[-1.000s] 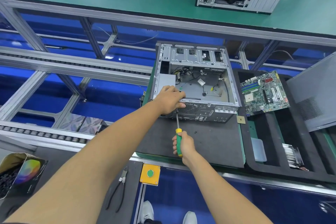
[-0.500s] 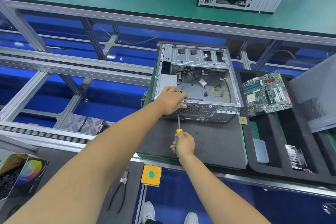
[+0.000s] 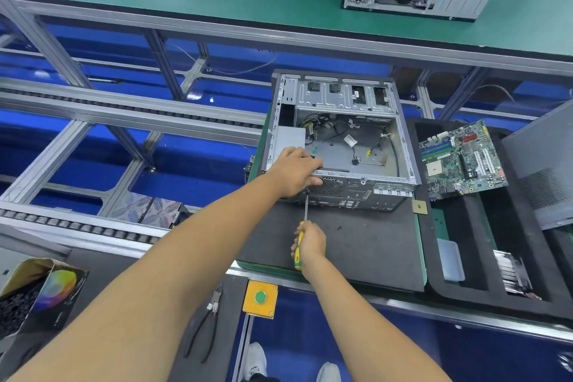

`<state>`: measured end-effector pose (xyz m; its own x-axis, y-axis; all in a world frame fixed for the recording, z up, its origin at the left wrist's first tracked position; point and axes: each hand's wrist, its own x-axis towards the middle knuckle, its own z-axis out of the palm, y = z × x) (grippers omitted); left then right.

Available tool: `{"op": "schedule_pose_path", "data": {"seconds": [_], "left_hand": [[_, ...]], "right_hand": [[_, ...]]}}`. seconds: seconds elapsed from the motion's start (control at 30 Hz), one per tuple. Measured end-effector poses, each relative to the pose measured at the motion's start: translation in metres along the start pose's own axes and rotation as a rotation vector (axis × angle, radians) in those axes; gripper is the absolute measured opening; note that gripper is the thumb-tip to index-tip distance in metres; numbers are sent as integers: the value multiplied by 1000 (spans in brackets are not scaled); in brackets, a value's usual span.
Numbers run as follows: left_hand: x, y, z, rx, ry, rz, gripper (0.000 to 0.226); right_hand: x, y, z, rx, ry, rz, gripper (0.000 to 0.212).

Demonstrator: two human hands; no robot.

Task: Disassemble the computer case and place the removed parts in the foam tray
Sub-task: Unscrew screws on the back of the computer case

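- Little has moved since the earlier frames: both hands keep their places, the right one a touch nearer the case.
- On the table, the dark mat (image 3: 356, 245) carries the open computer case (image 3: 338, 139), lying on its side with loose cables inside.
- Just right of it, the foam tray (image 3: 434, 282) holds the motherboard (image 3: 462, 161) and a side panel (image 3: 545, 170).
- Left hand (image 3: 294, 172) grips the case's near rim, fingers curled over it.
- Right hand (image 3: 310, 243) is closed around the screwdriver (image 3: 302, 232), its tip against the rear panel.
- Pliers (image 3: 204, 326) lie near a yellow button box (image 3: 259, 298).
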<state>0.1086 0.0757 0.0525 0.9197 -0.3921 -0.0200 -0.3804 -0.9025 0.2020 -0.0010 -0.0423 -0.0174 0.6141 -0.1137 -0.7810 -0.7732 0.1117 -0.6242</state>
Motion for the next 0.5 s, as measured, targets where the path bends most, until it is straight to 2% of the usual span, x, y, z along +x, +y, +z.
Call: {"op": "schedule_pose_path", "data": {"seconds": [0.13,0.3,0.5], "left_hand": [[0,-1,1,2,0,2,39],[1,-2,1,-19,-6,5,40],[-2,0,0,-54,-47,-1,57]], "right_hand": [[5,-8,-6,75,-81,132,16],[0,1,-17,178,-207,109,8],[5,-3,-23,151,-219,113,8]]}}
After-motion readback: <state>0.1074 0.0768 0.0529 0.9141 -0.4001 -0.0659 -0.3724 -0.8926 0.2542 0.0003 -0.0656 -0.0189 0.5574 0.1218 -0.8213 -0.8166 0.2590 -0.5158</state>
